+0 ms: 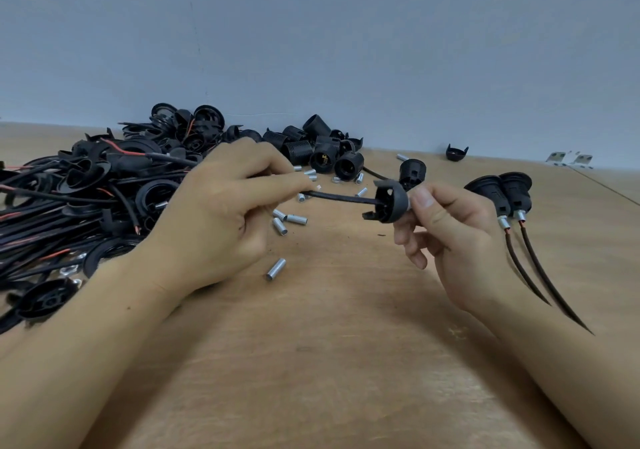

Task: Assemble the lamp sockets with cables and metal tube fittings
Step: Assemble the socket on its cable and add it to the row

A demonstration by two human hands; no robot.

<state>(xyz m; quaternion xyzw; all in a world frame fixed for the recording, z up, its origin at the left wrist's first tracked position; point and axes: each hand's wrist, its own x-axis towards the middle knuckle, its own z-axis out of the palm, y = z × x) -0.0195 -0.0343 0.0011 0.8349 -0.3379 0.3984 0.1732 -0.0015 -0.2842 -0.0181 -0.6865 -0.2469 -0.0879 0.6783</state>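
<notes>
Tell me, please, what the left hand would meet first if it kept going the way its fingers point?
Probably the socket cap that the right hand holds: the left hand pinches the cable, which leads straight to it. Depth is hard to judge.

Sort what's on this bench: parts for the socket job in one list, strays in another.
Job: cable pinched by left hand; socket cap in right hand; metal tubes; socket bodies; cable pile; finished sockets.
Strays: metal brackets.
</notes>
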